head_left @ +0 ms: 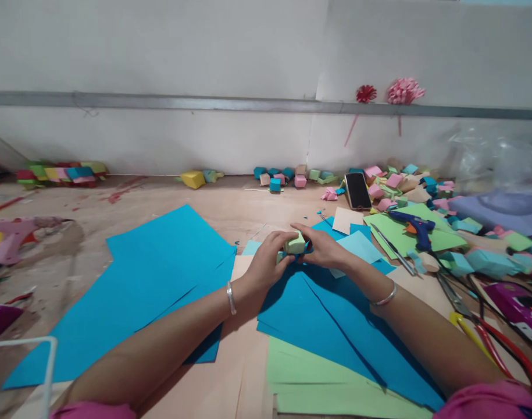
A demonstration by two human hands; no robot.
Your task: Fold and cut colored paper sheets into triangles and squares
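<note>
Pink sleeves (93,411) sat nearest my camera at the bottom edge, with a white bar (50,372) at the lower left. Both forearms, each wearing a bracelet (231,298), reached over the paper and met in the middle. I had the left hand (270,256) half curled, its thumb and fingers around the left side of a small green box (295,243); the right hand (322,245) was curled too, its fingers against the right side. So the box was held between them, above the blue sheets (292,302); I could not tell whether it was filled. Something blue showed just beneath it, partly hidden by the fingers.

More blue paper (161,273) spread to the left, with peach paper (248,337) between and green sheets (318,387) lower down. Along the wall stood small paper boxes: a colourful cluster (60,173) at far left, a yellow box (192,178), a short row in the middle. Rightward, a heap of boxes and folded paper (492,265) ran past a phone (357,191). A clear plastic bag (470,151) rested at the back right, its contents too blurred to make out. A blue glue gun (418,230) lay on green card (449,240), and scissors (453,294) lay near the right forearm.
</note>
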